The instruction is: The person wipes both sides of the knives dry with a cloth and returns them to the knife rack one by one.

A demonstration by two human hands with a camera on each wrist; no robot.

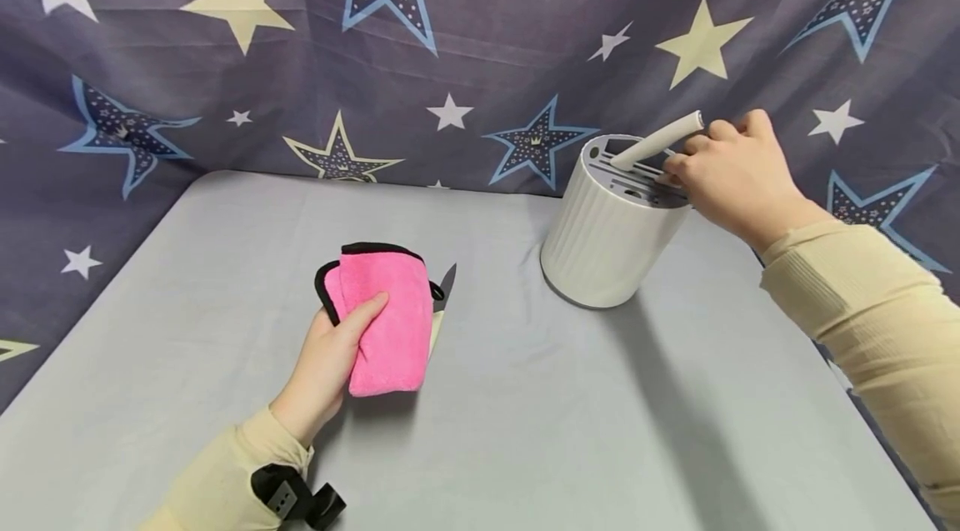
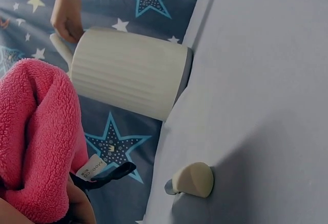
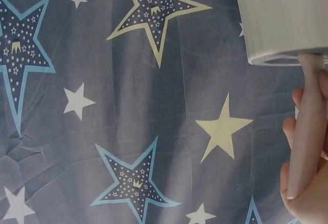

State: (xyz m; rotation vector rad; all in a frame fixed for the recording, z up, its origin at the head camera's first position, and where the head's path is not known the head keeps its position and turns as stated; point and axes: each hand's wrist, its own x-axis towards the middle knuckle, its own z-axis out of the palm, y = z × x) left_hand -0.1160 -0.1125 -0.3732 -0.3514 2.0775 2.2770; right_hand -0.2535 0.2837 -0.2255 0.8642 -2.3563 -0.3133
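A dark, star-printed curtain point(image 1: 517, 64) hangs at the left and behind both hands, creased in places; below them spreads a pale grey tabletop point(image 1: 495, 448). The left hand point(image 1: 322, 364) pinches a folded pink cloth point(image 1: 390, 331), thumb on its front and the fingers mostly hidden behind. Just right of that grip, a knife point(image 1: 443, 298) lies on the tabletop, its handle partly covered by the cloth in the head view. Farther right, just short of the right hand, stands a ribbed white knife block point(image 1: 603, 239), a pale handle point(image 1: 660, 139) slanting from its top. The right hand point(image 1: 731, 172) bends its fingers at the block's far-right rim; whether they pinch anything cannot be told. The right wrist view cuts off both block and hand.
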